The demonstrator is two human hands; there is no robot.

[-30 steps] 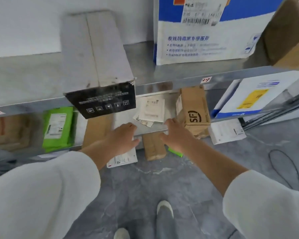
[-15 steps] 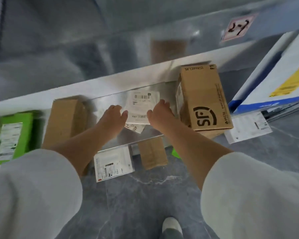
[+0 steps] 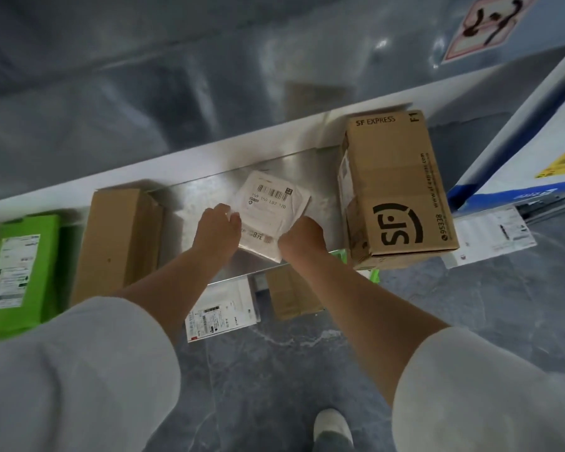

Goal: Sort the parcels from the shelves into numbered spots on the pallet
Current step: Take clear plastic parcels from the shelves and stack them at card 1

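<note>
Currently logged, shelf (image 3: pixel 193 190) level below tag "2-7" (image 3: pixel 490 24):

1. White flat parcel (image 3: pixel 273 207): barcode label up, skewed cornerwise, near shelf's front edge, approx. mid-span. Can't tell whether it lies on the metal or is lifted off it.
2. My L hand (image 3: pixel 217 230): fingers curled over parcel's left edge, gripping it.
3. My R hand (image 3: pixel 302 238): clenched on parcel's near right corner, also gripping. White sleeves (image 3: pixel 79 370) on both arms, forearms bare.
4. SF Express carton (image 3: pixel 398 190): brown, just right of parcel, reaching shelf's front edge. Contact w/ parcel not evident.
5. Plain brown carton (image 3: pixel 118 243): left of parcel, strip of bare metal between them.
6. Green parcel (image 3: pixel 20 265): white label on top, toward shelf's left end, beside brown carton.
7. Blue-and-white box (image 3: pixel 535 151): far right, yellow sticker on it.

Lower level, under front edge: white labelled packet (image 3: pixel 222 311) and small brown box (image 3: pixel 291 295), side by side; print too blurred to read.
Grey floor (image 3: pixel 291 380); one white shoe (image 3: pixel 331 425) at btm.
</note>
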